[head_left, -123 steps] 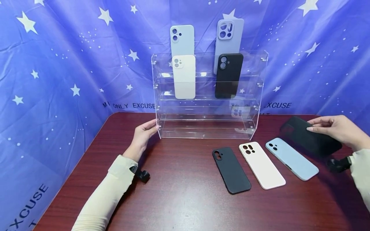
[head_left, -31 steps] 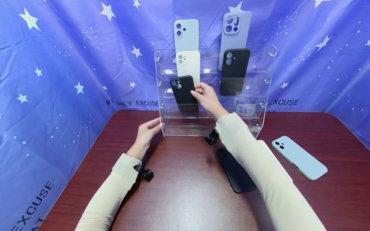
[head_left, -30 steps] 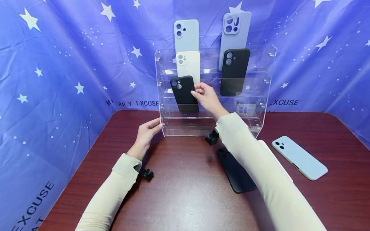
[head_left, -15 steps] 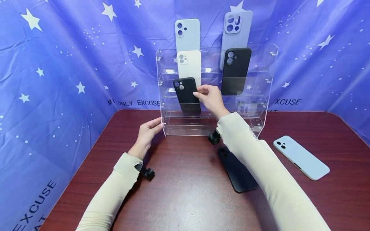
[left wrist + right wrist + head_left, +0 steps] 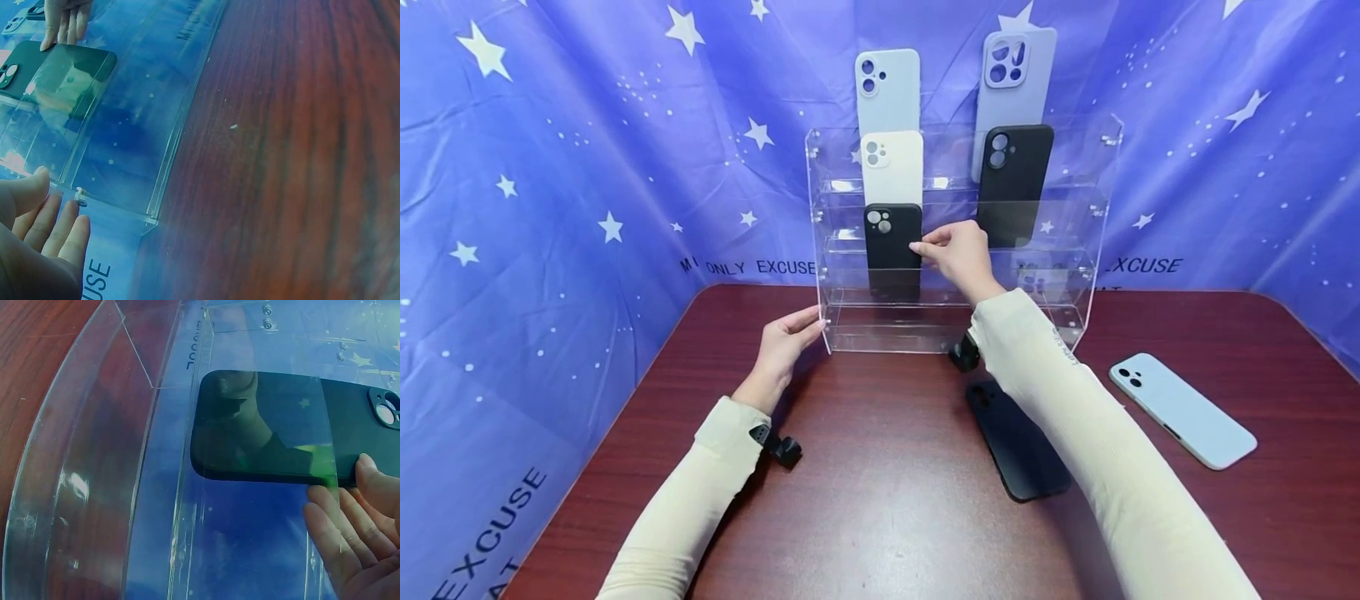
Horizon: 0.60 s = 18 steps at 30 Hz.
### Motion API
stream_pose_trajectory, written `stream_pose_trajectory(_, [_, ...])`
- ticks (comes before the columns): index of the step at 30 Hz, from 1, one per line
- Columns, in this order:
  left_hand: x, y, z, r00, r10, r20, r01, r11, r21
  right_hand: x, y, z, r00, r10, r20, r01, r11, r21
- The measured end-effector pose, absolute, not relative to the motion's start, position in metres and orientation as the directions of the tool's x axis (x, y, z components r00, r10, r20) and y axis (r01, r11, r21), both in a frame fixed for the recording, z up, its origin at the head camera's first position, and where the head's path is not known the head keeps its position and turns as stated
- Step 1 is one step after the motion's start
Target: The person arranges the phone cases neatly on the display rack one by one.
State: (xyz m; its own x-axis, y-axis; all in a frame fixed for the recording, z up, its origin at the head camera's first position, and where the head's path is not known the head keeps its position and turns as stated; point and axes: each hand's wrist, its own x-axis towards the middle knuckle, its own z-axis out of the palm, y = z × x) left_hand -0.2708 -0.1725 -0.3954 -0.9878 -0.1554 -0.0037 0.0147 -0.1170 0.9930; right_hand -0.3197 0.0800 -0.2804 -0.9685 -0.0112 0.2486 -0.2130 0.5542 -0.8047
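Note:
My right hand pinches the right edge of a black phone case, which stands upright in a lower tier of the clear acrylic display rack. In the right wrist view the thumb lies on the case's long edge, and its lower part sits behind the clear front lip. My left hand touches the rack's left side panel, fingers fairly straight. Above the black case stands a white phone case, with a pale blue one behind it. To the right are another black case and a lavender case.
On the dark red table lie a dark phone case, partly under my right sleeve, and a light blue case farther right. A blue star-printed curtain hangs behind and at the left.
My right hand brought a black case from the table's right side to the rack. In the last second the case has straightened from a tilt and lowered slightly. The left hand stays at the rack.

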Motion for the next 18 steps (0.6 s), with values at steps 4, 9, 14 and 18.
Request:
stream_pose_trajectory(4, [-0.2712,-0.1711,-0.3957,-0.988,-0.153,0.0,0.018,-0.116,0.993,-0.3201,0.0813,-0.281,-0.968,-0.007,0.25,-0.211,0.561,-0.8])
stream_pose_trajectory(9, [-0.2719,-0.1713,-0.3961,-0.988,-0.153,0.003,0.02,-0.111,0.994,-0.3203,0.0815,-0.2825,-0.961,-0.004,0.275,-0.223,0.594,-0.773])
stream_pose_trajectory(14, [-0.2712,-0.1719,-0.3963,-0.988,-0.157,0.003,0.022,-0.114,0.993,-0.3183,0.0825,-0.2819,-0.957,-0.017,0.29,-0.24,0.607,-0.757])
stream_pose_trajectory(18, [-0.2699,-0.1722,-0.3959,-0.988,-0.157,0.003,0.021,-0.112,0.994,-0.3138,0.0877,-0.2826,-0.944,-0.039,0.327,-0.284,0.599,-0.749])
